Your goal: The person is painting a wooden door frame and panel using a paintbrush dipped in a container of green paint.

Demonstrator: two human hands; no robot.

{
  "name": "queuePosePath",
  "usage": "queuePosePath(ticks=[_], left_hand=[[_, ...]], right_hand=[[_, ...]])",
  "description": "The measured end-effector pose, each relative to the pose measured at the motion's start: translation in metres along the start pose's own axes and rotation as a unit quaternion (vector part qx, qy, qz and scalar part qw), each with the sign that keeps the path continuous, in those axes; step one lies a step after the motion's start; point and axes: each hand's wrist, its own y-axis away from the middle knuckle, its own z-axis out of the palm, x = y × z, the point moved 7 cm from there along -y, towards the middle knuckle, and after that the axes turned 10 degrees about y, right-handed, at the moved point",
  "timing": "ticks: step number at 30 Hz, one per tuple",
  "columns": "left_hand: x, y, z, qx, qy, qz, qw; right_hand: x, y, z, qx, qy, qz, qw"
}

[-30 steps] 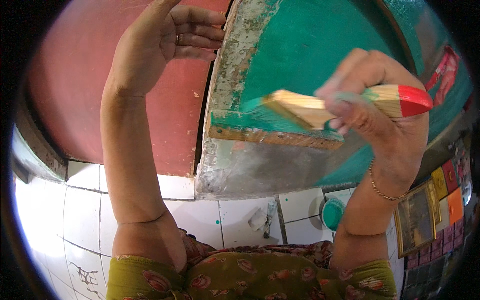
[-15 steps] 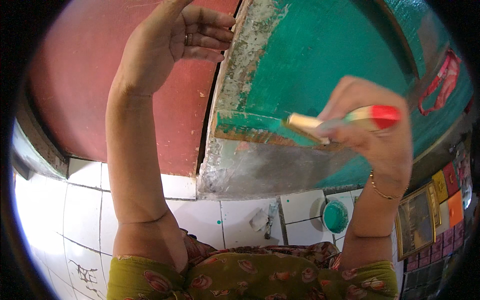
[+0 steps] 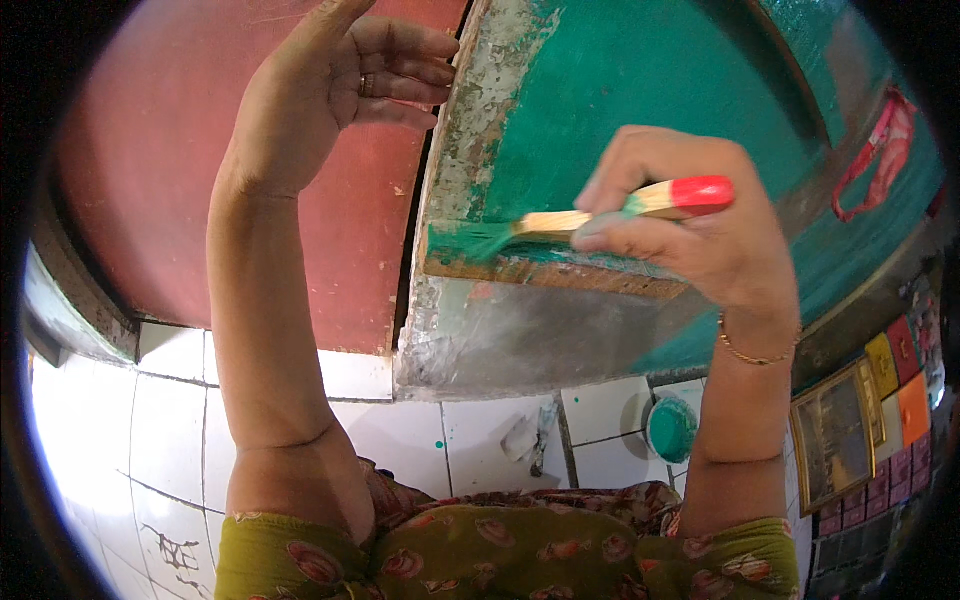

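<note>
A paintbrush (image 3: 655, 198) with a pale wooden handle and red end is pinched in my right hand (image 3: 700, 230). Its green-wet bristles touch the wooden strip (image 3: 560, 275) low on the wall, near the strip's left end. Green paint covers the strip's upper part, while brown wood shows along its lower edge. My left hand (image 3: 345, 85) is raised with fingers stretched out. Its fingertips are at the dark gap between the reddish-brown door (image 3: 330, 240) and the chipped wall edge (image 3: 470, 130); whether they touch it I cannot tell.
The wall (image 3: 600, 90) is green above and bare grey below the strip. On the white tiled floor stand a small tub of green paint (image 3: 672, 430) and a paint-smeared scrap (image 3: 528, 437). A pink strap (image 3: 885, 160) hangs at right, above a framed picture (image 3: 835, 437).
My right hand has moved left with the paintbrush, bringing its bristles to the strip's left end. My left hand has shifted only slightly left.
</note>
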Motion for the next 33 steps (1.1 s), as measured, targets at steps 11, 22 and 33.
queuePosePath(ticks=[11,22,33], left_hand=[[-0.009,-0.007,-0.009,0.024,0.024,-0.027,0.999],[-0.014,-0.016,-0.019,-0.154,0.045,0.022,0.987],[-0.016,-0.022,-0.027,-0.059,-0.003,0.049,0.997]], right_hand=[[-0.018,0.001,0.017,0.098,-0.085,-0.042,0.991],[0.092,0.111,-0.055,0.119,0.011,0.203,0.972],[0.010,0.071,0.001,0.173,-0.047,-0.073,0.981]])
